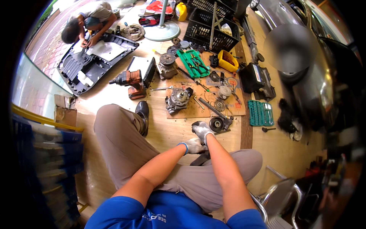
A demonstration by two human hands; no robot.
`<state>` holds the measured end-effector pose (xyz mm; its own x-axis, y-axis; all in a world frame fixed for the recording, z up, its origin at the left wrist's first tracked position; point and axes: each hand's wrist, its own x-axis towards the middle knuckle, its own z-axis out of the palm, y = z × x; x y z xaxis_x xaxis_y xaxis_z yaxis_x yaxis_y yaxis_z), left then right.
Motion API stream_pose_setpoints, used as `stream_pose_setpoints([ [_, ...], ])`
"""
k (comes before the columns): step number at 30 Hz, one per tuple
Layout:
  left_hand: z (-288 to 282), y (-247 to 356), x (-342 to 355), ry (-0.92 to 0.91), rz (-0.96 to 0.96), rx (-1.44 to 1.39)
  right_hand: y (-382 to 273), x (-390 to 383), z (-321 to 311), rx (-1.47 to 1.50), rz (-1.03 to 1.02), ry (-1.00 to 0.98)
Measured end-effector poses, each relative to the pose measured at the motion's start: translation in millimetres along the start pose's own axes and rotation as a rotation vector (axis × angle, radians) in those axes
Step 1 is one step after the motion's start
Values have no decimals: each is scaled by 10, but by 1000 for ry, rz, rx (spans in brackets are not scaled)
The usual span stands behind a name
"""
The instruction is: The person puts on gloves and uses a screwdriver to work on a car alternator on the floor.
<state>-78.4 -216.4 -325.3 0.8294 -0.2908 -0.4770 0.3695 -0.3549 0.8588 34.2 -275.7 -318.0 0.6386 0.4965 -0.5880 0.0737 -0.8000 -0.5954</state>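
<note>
My left hand [196,145] and right hand [202,130], near the black pulley [217,124]
I can't tell my fingers' grip; pulley likely heavy, rigid: hold its rim.

The left arm [154,171] reached up from the lower left and the right arm [224,168] from the lower right, both bare below blue sleeves [246,220]. The gloved left hand [196,145] and right hand [203,130] met just below and right of centre, the right higher; their finger pose was unclear. The left knee [107,116] was bent at mid-left, the right knee [251,162] lower right.
</note>
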Motion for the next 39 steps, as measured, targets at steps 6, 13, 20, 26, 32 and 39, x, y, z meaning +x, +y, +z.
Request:
stream_pose_setpoints([
  [6, -273, -372, 88, 365, -506, 199, 606, 626, -238, -661, 132, 38],
  [13, -1631, -844, 381, 1224, -459, 16, 750, 1632, -487, -499, 187, 157],
  [20, -2299, -1186, 568, 721, -117, -135, 713, 2564, -63, -888, -25, 269],
  [26, -2146, -1416, 562, 839, -91, -100, 536, 2761, 28, -801, -13, 365],
  [32, -2358, -1190, 498, 660, -129, -13, 501, 2581, -287, -427, 209, 250],
  [39, -2419, -722, 703, 703, -121, 577, 360, 1934, -611, -24, -21, -32],
])
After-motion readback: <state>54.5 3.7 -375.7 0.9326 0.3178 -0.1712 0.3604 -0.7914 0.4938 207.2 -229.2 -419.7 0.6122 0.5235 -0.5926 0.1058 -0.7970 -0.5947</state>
